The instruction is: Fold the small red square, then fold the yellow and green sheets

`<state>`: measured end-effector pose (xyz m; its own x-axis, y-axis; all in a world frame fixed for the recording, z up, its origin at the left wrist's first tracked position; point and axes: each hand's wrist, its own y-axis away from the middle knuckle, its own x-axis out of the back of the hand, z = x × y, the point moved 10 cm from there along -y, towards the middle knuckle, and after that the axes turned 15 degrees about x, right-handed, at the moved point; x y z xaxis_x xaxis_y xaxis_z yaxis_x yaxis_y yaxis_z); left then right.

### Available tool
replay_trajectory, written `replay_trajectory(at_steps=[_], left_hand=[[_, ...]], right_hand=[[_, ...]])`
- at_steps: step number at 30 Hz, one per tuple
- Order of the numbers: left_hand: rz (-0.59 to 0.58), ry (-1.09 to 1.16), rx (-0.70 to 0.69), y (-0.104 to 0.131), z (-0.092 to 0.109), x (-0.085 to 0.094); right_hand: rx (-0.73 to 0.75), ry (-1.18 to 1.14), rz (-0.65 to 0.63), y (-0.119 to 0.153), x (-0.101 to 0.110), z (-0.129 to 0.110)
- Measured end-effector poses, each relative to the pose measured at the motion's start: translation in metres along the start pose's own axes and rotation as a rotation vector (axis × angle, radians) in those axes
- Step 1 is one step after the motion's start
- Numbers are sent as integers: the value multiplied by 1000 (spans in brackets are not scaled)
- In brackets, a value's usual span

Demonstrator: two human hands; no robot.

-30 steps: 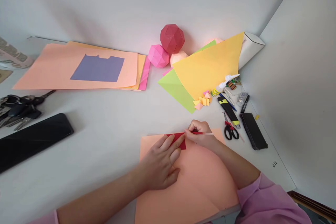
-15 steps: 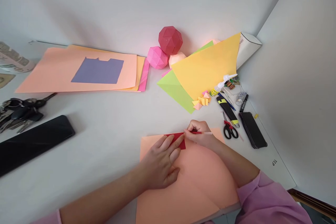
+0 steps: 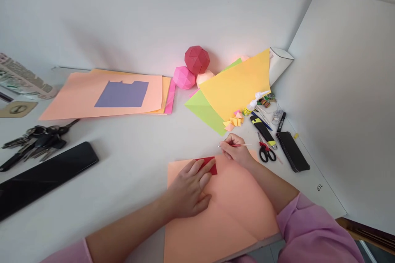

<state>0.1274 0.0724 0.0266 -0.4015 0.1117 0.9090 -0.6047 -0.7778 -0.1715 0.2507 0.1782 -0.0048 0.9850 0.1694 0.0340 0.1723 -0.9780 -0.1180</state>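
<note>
My left hand [image 3: 193, 185] lies with fingers stretched out, pressing a small red paper piece [image 3: 212, 168] down on a large peach sheet [image 3: 212, 230]. The fingers cover much of the red piece, which sits at the sheet's far edge. A slim red pen [image 3: 237, 145] with a pale rear end is pinched in my right hand [image 3: 233, 148]. Its tip points left, just beyond the peach sheet's far edge and apart from the red piece.
Beyond are faceted paper balls [image 3: 196, 60], yellow [image 3: 237, 86] and green sheets, and small folded pieces [image 3: 233, 122]. At right lie scissors [image 3: 267, 153], a cutter [image 3: 263, 131] and a black case [image 3: 292, 152]. Left are stacked sheets [image 3: 74, 94], keys [image 3: 46, 139] and a phone [image 3: 49, 176].
My right hand has lifted the pen tip away from the red piece's upper right corner, moving slightly up and away. My left hand stays on the paper. The camera view has shifted.
</note>
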Motion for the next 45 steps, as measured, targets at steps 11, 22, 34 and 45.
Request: replay_trajectory(at_steps=[11, 22, 34, 45], left_hand=[[29, -39, -4, -3, 0, 4], [116, -108, -13, -3, -1, 15], [19, -169, -64, 44, -29, 5], [-146, 11, -201, 67, -9, 52]], right_hand=[[179, 18, 222, -14, 62, -39], [267, 797, -301, 139, -3, -75], [369, 1158, -451, 133, -52, -41], [359, 1172, -469, 114, -57, -33]])
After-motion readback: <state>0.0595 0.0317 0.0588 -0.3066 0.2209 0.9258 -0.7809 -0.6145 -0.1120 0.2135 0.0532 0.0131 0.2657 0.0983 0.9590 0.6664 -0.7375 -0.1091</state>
